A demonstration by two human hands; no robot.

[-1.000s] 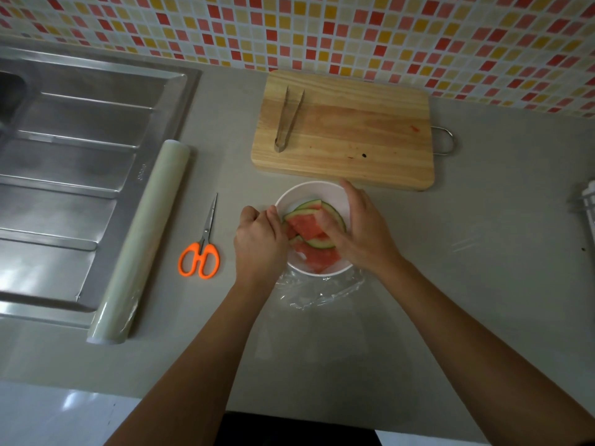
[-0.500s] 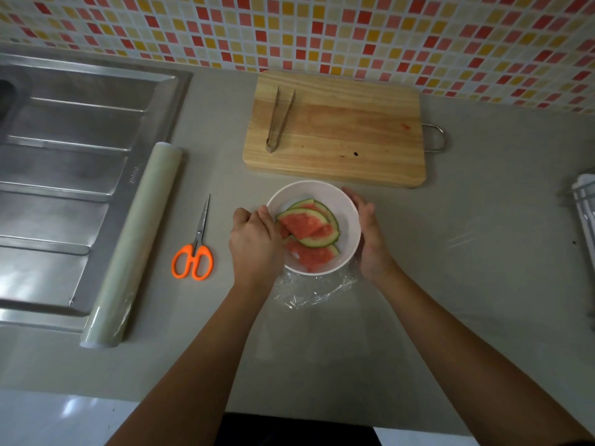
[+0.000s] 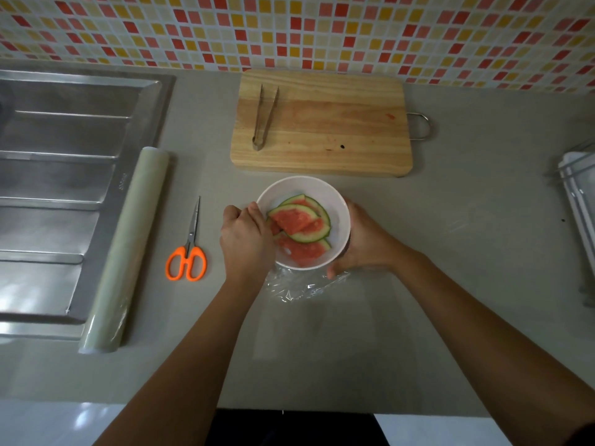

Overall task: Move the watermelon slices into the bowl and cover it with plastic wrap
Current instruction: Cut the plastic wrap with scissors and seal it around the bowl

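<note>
Head view of a grey counter (image 3: 450, 284) below a tiled wall (image 3: 322, 30). A white bowl (image 3: 335, 201) stands at centre, just in front of a wooden board (image 3: 338, 123); inside it lie several watermelon slices (image 3: 297, 220), red flesh up, green rinds curving toward the far right rim. Clear wrap (image 3: 302, 286) lies crumpled on the counter at the bowl's near edge, touching it; whether film already spans the bowl mouth cannot be told. The left hand (image 3: 246, 239) is clenched at the bowl's left rim, fingers curled as if pinching film — the film itself is not discernible there; the right hand (image 3: 362, 241) cups the bowl's right wall, thumb at the near side by the crumpled wrap, so it grasps the bowl. Metal tongs (image 3: 265, 119) rest on the board's left part, closed end toward the viewer; a wire handle (image 3: 421, 125) juts from the board's right edge. Orange-handled scissors (image 3: 188, 249) lie left of the bowl, blades pointing away; further left a wrap roll (image 3: 128, 246) lies along the edge of a steel sink (image 3: 64, 188). A white rack (image 3: 579, 201) is partly visible at far right.
</note>
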